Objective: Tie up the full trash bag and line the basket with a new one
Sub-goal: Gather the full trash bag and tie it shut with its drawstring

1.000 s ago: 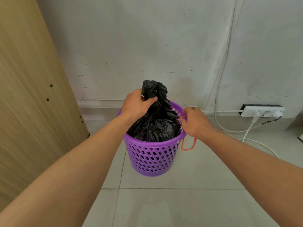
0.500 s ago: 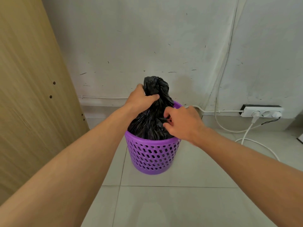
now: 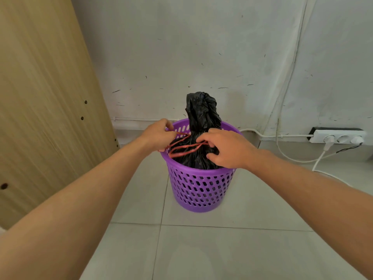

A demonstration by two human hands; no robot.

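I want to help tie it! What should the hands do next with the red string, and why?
Probably pull the two ends apart to snug the string tight. The left hand and right hand each pinch it, and it loops loosely round the gathered neck of the bag, which sits in the basket. No knot shows yet.
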